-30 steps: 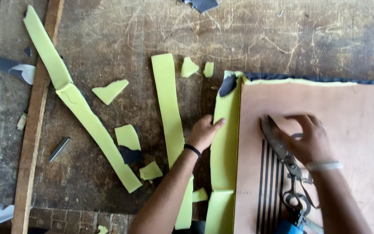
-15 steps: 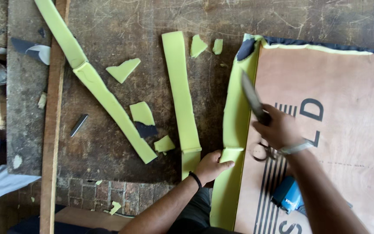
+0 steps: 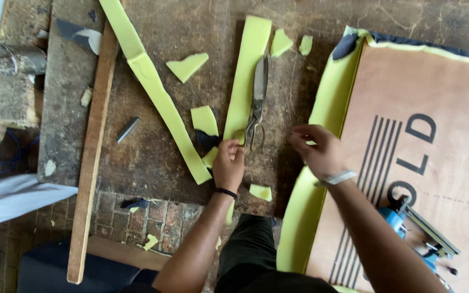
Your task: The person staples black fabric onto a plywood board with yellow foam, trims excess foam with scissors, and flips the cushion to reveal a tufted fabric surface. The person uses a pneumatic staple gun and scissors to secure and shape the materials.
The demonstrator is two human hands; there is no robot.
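Just scissors [image 3: 257,97] between both hands [image 3: 229,163].

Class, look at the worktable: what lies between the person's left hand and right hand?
In the head view, only bare, scratched tabletop separates the left hand from the right hand. The scissors lie just above that gap, handles near the left hand's fingers.

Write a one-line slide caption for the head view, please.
Left hand at the scissors on a yellow foam strip; right hand above a foam-edged board.
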